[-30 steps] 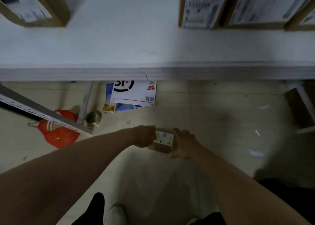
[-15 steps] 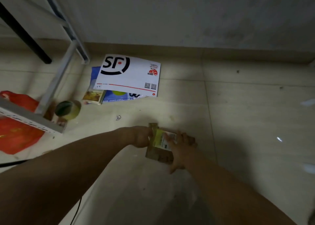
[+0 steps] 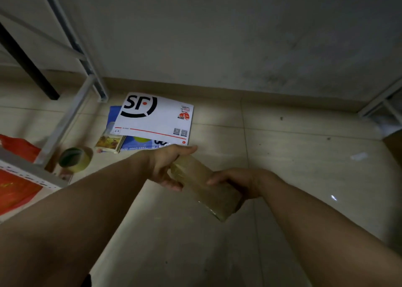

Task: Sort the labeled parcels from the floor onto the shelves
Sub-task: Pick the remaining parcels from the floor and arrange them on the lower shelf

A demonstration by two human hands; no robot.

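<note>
- Head view, item: the parcel (image 3: 206, 186) is a small brown box wrapped in clear tape. It sits just below frame centre, held clear of the floor (image 3: 304, 156) and tilted, with its long axis running from 10 to 4 o'clock.
- Head view, left hand (image 3: 167, 167): it grasps the parcel's 10 o'clock end, thumb along the upper edge and fingers curled beneath.
- Head view, right hand (image 3: 237, 182): it grasps the parcel from the 3 o'clock side, fingertips laid over the top face.
- Head view, label: none shows on the face turned toward me, so I judge it is on a hidden side.
- Head view, surroundings: a white SF envelope (image 3: 152, 117) lies on the floor at 11 o'clock from the parcel, over blue printed matter. A tape roll (image 3: 75, 157) stands at 9 o'clock, beside the foot of the shelf frame (image 3: 65, 121). A red bag (image 3: 15, 178) lies at the left edge.
- Step in hand, my judgement: turning the parcel to read its label before shelving it.
- Recommendation: keep one hand firmly clamped while the other re-grips, since the tape looks slick. Rotate the box until the label faces me, read it fully, then lift toward the shelf, clear of the frame upright.
</note>
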